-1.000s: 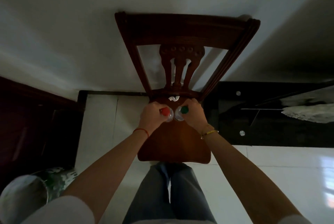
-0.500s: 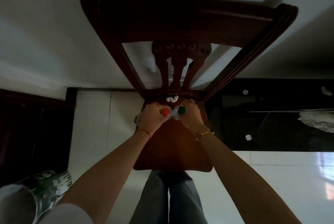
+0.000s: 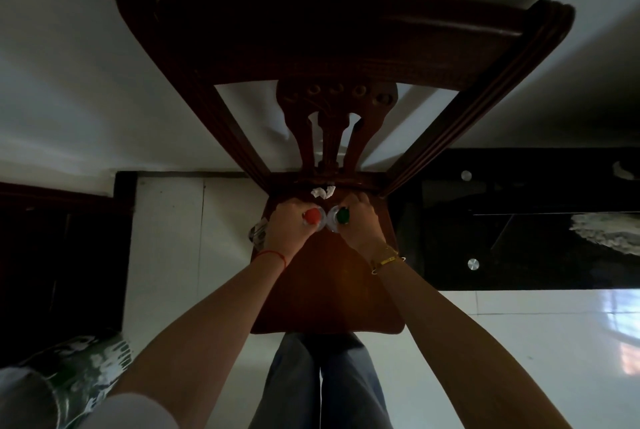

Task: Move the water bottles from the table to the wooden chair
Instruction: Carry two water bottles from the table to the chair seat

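Two water bottles stand side by side at the back of the wooden chair (image 3: 329, 290) seat, at twelve o'clock from the person. Left hand (image 3: 287, 226) curls around the red-capped bottle (image 3: 312, 216); right hand (image 3: 358, 220) curls around the green-capped bottle (image 3: 343, 215). Crumpled white paper (image 3: 322, 191) lies just behind them.

Head view, steeply down, close overhead

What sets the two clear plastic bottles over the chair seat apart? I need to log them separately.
The clear plastic bottle with the red cap is gripped by the left hand; the clear plastic bottle with the green cap by the right hand. Red-capped sits left, green-capped right. Both are seen from above, side by side over the wooden chair seat's rear.
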Demonstrator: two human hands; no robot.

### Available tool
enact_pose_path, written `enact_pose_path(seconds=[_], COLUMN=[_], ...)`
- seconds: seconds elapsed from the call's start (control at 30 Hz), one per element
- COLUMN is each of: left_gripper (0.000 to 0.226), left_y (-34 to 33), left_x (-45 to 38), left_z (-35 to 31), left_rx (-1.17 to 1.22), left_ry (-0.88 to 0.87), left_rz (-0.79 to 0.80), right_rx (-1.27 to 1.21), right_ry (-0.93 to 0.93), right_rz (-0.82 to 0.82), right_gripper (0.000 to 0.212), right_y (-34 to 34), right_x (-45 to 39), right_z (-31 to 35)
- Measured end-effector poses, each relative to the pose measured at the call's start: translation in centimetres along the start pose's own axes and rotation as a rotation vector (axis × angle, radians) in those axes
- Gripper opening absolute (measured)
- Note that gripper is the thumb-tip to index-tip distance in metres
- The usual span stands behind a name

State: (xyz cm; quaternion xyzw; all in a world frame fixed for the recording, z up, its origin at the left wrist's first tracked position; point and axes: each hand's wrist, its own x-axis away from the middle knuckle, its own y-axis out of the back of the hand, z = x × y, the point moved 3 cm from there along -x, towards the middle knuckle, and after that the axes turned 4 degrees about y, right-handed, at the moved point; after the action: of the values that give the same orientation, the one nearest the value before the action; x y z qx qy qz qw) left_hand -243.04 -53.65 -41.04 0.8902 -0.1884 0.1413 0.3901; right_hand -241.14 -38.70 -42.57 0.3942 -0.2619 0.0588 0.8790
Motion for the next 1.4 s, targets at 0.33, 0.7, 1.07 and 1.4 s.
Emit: enact_pose_path(seconds=[0.33,0.7,1.07,1.4], left_gripper=[0.053,0.055,0.053,0.057], left_y=[-0.2,8.2,15.3,16.5], left_x=[1.4,8.3,20.1,27.6], left_z=[-0.2,-5.6,-9.7,-12.1], left_rx=[-0.175,-0.244,-0.221,-0.202], left_ry=[0.079,-0.105,-0.208,-0.281], left_rz=[0.108,-0.085,-0.274,-0.306], right_rx=[0.061,0.155,0.126,0.108], right_ry=[-0.006,0.132,0.266,0.306], right_rz=[-0.012,-0.137,-0.271,-0.367], right_gripper=[0.045,0.056,0.051,0.057], right_y=[1.5,8.9,14.7,16.5], right_x=[2.0,10.1,22.3,29.7], right_z=[1.2,5.7,8.6,9.0])
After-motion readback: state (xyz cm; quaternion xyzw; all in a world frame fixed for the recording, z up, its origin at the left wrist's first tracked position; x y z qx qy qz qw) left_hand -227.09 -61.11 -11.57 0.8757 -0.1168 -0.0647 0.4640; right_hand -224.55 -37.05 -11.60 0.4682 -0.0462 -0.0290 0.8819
